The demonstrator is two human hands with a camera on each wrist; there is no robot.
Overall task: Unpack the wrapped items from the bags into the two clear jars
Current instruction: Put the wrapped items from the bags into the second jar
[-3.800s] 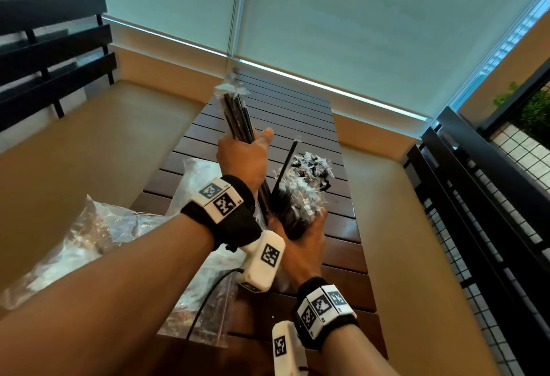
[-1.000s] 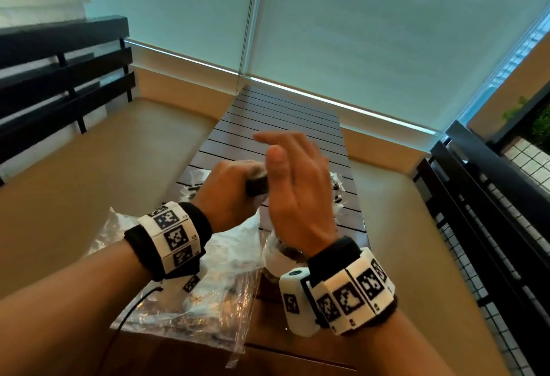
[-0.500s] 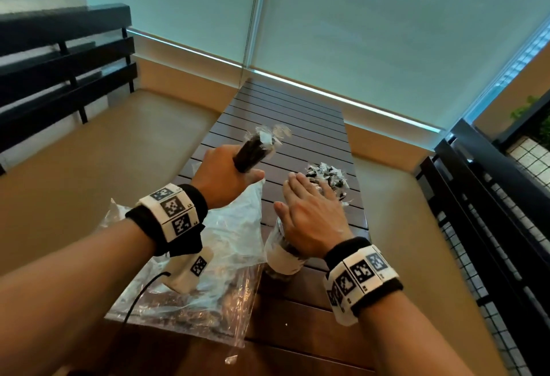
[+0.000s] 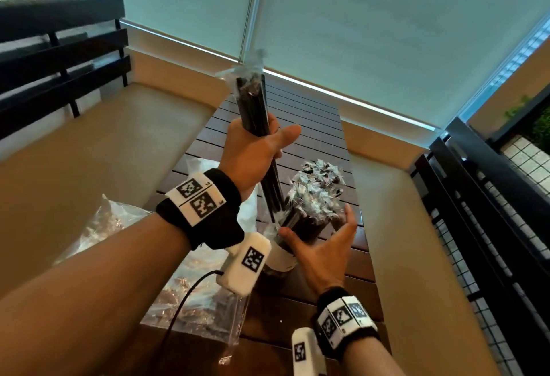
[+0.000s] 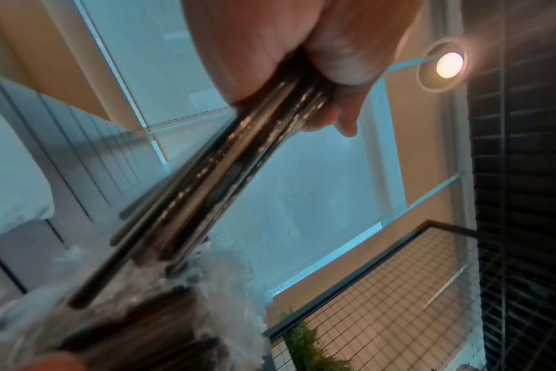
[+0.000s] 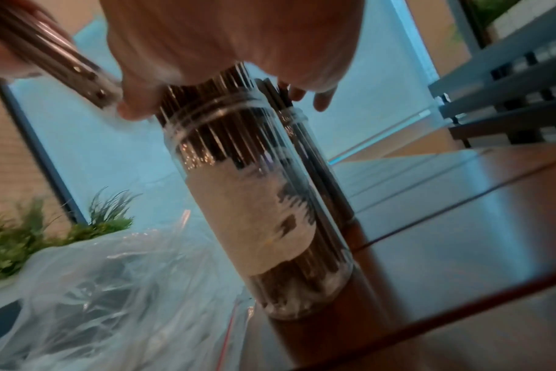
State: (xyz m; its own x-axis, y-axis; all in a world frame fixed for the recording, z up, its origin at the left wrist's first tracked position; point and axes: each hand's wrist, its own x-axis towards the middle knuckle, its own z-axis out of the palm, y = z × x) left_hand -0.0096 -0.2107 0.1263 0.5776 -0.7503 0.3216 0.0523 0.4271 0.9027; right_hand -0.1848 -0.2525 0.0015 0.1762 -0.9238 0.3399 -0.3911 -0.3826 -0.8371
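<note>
My left hand (image 4: 256,149) grips a bundle of black wrapped straws (image 4: 253,102), held nearly upright, its lower end just left of the near jar's mouth. The near clear jar (image 4: 281,256), with a white label, stands on the table packed with wrapped straws (image 4: 309,206). A second filled jar (image 6: 318,175) stands right behind it. My right hand (image 4: 321,244) is spread, thumb touching the straws above the near jar's rim, fingers cupped beside them. The left wrist view shows my left hand (image 5: 302,70) clamping the bundle (image 5: 222,188). The near jar (image 6: 254,213) fills the right wrist view.
Crumpled clear plastic bags (image 4: 196,310) with more wrapped items lie on the left of the dark slatted table (image 4: 312,131); one bag (image 6: 80,301) sits beside the jar. Beige benches flank the table; black railings (image 4: 491,212) stand at both sides.
My left hand has lifted its bundle from a low tilt to nearly upright beside the near jar. My right hand has come off the straw tops and turned to cup their side.
</note>
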